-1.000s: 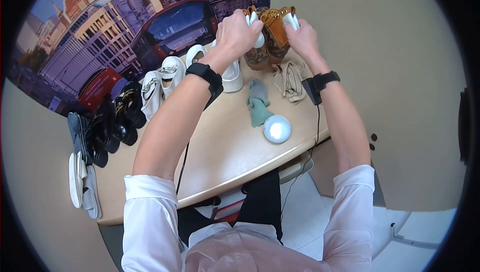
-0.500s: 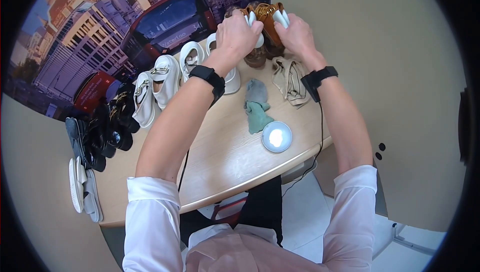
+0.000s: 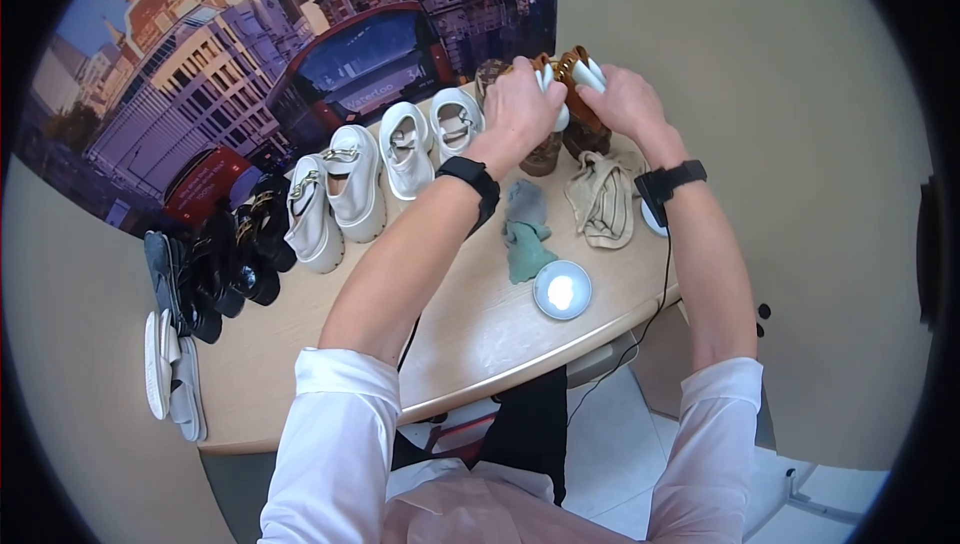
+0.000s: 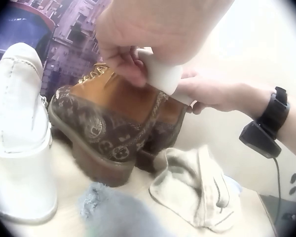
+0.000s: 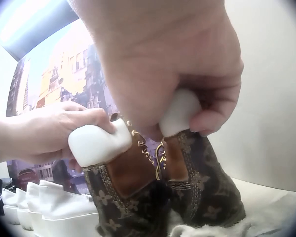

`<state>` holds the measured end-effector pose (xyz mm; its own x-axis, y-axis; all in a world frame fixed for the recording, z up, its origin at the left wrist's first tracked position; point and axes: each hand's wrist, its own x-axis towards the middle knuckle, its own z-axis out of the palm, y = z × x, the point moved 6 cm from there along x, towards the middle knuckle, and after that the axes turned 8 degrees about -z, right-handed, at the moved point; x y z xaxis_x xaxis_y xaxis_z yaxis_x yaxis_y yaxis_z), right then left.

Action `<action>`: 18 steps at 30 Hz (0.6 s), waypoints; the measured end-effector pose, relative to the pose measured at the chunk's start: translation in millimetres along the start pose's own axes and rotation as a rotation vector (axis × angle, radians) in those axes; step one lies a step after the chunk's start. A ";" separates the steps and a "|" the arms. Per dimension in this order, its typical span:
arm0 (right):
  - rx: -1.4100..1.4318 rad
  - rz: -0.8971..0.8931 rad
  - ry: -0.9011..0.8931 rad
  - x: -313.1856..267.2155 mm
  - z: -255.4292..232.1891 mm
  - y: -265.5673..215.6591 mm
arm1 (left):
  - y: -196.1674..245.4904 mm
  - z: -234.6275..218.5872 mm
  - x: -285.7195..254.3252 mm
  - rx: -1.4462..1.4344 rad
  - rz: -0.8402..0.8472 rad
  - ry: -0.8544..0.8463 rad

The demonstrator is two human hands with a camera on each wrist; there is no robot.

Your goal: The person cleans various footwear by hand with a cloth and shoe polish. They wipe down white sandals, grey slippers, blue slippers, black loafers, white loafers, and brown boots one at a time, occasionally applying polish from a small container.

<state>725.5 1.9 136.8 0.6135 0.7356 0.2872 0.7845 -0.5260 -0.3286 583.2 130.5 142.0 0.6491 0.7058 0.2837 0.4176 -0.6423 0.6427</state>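
Two brown patterned boots (image 4: 98, 123) with tan leather uppers and gold laces stand side by side at the back of the table. The left hand (image 3: 520, 116) grips a white rounded piece (image 5: 99, 144) at the top of one boot. At the other boot's top, the right hand (image 3: 632, 107) pinches a second white piece (image 5: 181, 112). Both pieces sit at the boot openings; how deep they reach is hidden. A beige cloth (image 3: 604, 206) lies just in front of the boots.
White shoes (image 3: 355, 184), black shoes (image 3: 255, 249) and slippers (image 3: 157, 364) line the table's back and left edge. A grey-green cloth (image 3: 526, 234) touches a small round dish (image 3: 562, 291) near the front edge. Another pale round object is partly hidden by the right wrist. A cable hangs from that wrist.
The head view has shifted, so the whole table appears displaced. Both hands remain at the boot tops, holding the white pieces, and the boots lean less close to the picture's top.
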 end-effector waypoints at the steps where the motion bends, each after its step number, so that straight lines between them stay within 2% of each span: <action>1: -0.005 0.000 0.012 0.2 -0.6 -0.3 | -0.4 0.2 1.5 -0.018 0.007 -0.001; 6: -0.034 0.007 0.000 -2.1 -0.4 -14.1 | -19.0 -6.5 9.6 -0.086 -0.075 0.005; 13: -0.145 -0.032 0.070 -6.3 5.3 -25.9 | -56.4 1.6 31.4 -0.171 -0.125 0.068; 15: -0.220 -0.079 0.138 -1.9 11.4 -21.7 | -57.9 1.7 34.5 -0.236 -0.190 -0.107; 18: -0.198 -0.055 0.089 -6.8 3.4 -25.4 | -51.7 -15.7 28.6 -0.229 -0.221 -0.293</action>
<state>701.0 11.7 140.2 0.5676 0.7300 0.3807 0.8144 -0.5658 -0.1293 570.2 188.6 128.1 0.7268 0.6831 -0.0708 0.4361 -0.3795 0.8160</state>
